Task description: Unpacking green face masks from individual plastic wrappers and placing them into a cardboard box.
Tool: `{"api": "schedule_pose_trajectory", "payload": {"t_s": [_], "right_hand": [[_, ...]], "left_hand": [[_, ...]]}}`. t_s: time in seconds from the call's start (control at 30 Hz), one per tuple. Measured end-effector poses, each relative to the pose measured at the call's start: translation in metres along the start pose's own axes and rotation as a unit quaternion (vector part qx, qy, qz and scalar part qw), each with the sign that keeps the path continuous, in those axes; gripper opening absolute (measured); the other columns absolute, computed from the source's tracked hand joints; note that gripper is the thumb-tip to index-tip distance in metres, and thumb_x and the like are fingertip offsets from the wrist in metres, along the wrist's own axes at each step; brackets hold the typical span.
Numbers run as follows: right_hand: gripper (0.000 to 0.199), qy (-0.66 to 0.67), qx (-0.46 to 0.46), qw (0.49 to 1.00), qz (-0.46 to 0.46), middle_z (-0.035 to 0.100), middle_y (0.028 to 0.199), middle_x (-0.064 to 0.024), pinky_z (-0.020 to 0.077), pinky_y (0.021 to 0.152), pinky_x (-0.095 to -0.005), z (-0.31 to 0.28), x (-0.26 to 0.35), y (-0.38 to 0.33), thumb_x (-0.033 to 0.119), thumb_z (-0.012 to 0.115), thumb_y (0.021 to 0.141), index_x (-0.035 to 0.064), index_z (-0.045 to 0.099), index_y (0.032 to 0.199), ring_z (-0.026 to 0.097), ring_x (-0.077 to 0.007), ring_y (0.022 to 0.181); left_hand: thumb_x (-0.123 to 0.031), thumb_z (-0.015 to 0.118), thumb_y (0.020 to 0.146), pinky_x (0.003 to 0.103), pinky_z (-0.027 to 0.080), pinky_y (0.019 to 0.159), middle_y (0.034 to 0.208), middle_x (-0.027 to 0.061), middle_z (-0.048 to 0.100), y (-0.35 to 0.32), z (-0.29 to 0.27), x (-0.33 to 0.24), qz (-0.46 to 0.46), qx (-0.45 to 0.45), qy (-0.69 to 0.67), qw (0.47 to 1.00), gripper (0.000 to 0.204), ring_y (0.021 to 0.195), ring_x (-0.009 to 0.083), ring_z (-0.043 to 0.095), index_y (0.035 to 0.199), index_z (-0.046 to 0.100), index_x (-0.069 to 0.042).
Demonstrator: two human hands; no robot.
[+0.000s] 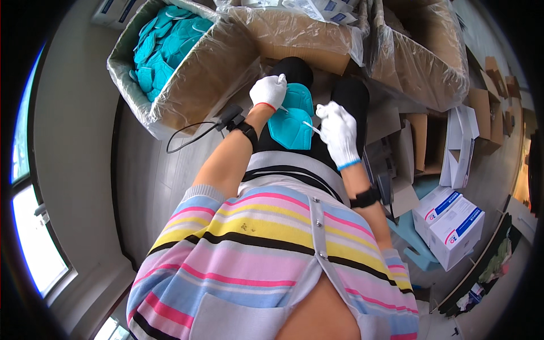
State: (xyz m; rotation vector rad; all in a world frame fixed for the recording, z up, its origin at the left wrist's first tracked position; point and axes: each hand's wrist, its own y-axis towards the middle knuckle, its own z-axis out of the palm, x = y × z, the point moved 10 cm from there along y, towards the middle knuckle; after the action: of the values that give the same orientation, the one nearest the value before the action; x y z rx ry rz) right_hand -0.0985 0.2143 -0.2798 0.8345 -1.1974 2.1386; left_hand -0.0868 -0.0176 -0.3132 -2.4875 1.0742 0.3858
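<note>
Two teal face masks (292,122) stacked on your lap, flat, folded, white straps trailing. Your left hand (269,90), white-gloved, pinches top mask's edge; your right hand (339,131), gloved too, grips white strap.

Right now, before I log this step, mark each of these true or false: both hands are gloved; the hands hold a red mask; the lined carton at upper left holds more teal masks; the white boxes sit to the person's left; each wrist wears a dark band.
1. Both hands are gloved. True: the left hand and the right hand both wear white gloves.
2. The hands hold a red mask. False: the mask is teal, held over the lap.
3. The lined carton at upper left holds more teal masks. True: the plastic-lined carton has a pile of them.
4. The white boxes sit to the person's left. False: the white boxes lie on the person's right.
5. Each wrist wears a dark band. True.
</note>
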Motion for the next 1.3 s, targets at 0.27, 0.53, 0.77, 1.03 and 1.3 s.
{"api": "schedule_pose_trajectory", "payload": {"t_s": [0.27, 0.53, 0.77, 1.03, 1.3], "right_hand": [[0.021, 0.048, 0.041, 0.959, -0.275, 0.064, 0.076, -0.0028, 0.0407, 0.044, -0.021, 0.05, 0.069, 0.049, 0.007, 0.049, 0.093, 0.0008, 0.069, 0.087, 0.054, -0.008, 0.053], [0.014, 0.237, 0.04, 0.969, -0.064, 0.052, 0.057, 0.0038, 0.0355, 0.038, -0.0234, 0.036, 0.029, 0.079, 0.011, 0.056, 0.089, 0.0084, 0.067, 0.082, 0.046, -0.0086, 0.042], [0.004, 0.212, -0.017, 0.977, -0.017, 0.059, 0.072, 0.0003, 0.0426, 0.056, -0.0243, 0.051, -0.018, 0.069, 0.004, 0.062, 0.083, 0.004, 0.065, 0.079, 0.052, -0.0094, 0.06], [0.032, 0.299, 0.059, 0.921, 0.241, 0.029, 0.048, 0.0057, 0.027, 0.034, -0.0261, -0.008, -0.025, -0.083, 0.032, 0.044, 0.101, 0.0184, 0.047, 0.073, 0.03, -0.009, 0.035], [0.037, -0.154, -0.044, 0.984, -0.073, 0.064, 0.08, -0.0023, 0.0367, 0.046, -0.0167, -0.044, 0.04, -0.054, 0.012, 0.064, 0.092, -0.0034, 0.058, 0.126, 0.049, -0.0026, 0.054]], "left_hand": [[-0.067, 0.038, 0.093, 0.041, 0.05, 0.082, 0.088, 0.017, 0.07, -0.029, -0.017, -0.022, 0.065, 0.141, -0.115, 0.981, 0.068, 0.087, 0.0358, 0.067, 0.091, 0.075, -0.009], [-0.049, 0.055, 0.091, 0.039, 0.049, 0.086, 0.091, 0.0154, 0.072, -0.045, -0.007, -0.013, 0.08, 0.186, -0.255, 0.946, 0.046, 0.088, 0.0326, 0.069, 0.098, 0.073, -0.008], [-0.032, 0.044, 0.094, 0.044, 0.043, 0.083, 0.089, 0.0161, 0.071, -0.029, -0.009, -0.036, 0.043, 0.018, 0.083, 0.995, 0.036, 0.086, 0.0347, 0.068, 0.087, 0.075, -0.012], [-0.038, 0.036, 0.094, 0.046, 0.049, 0.091, 0.11, 0.0212, 0.067, 0.011, 0.008, 0.107, -0.204, 0.005, -0.056, 0.977, 0.049, 0.106, 0.0389, 0.063, 0.1, 0.073, -0.006], [-0.034, 0.046, 0.097, 0.042, 0.044, 0.065, 0.074, 0.0182, 0.065, 0.01, -0.038, 0.047, -0.01, -0.131, -0.364, 0.922, 0.045, 0.066, 0.0321, 0.06, 0.076, 0.06, 0.004]]}}
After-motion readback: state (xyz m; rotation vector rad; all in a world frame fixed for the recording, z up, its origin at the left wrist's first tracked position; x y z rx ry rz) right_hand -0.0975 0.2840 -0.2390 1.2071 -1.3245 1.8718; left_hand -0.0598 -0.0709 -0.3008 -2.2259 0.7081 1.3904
